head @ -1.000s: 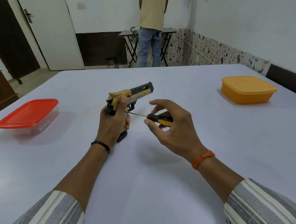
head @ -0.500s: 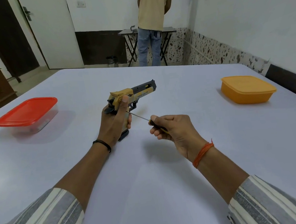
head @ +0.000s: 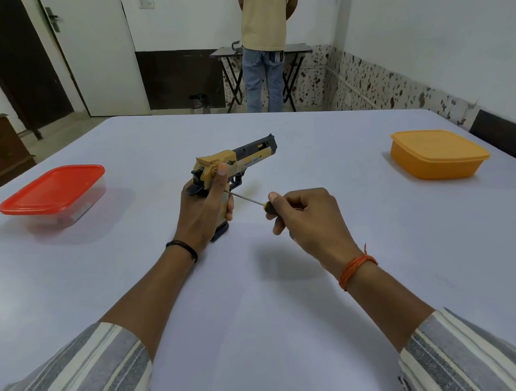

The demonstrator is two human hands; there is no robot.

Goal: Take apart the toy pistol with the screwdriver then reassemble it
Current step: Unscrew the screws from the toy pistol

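A tan and black toy pistol [head: 246, 156] stands upright on the white table [head: 262, 306], its barrel pointing to the far right. My left hand [head: 202, 212] grips its handle, the thumb lying up along the side of the frame. My right hand [head: 311, 216] is curled round the black and yellow handle of a screwdriver [head: 247, 198]. The thin metal shaft runs up and left, and its tip meets the pistol's grip just under my left thumb. Most of the screwdriver handle is hidden in my fist.
A clear box with a red lid [head: 54, 191] sits at the left of the table. An orange lidded box [head: 437, 157] sits at the right. A person [head: 265, 35] stands by a small folding table [head: 295, 51] beyond the far edge.
My right hand has closed fully round the screwdriver handle and drawn slightly right and back. The pistol and my left hand have stayed put.
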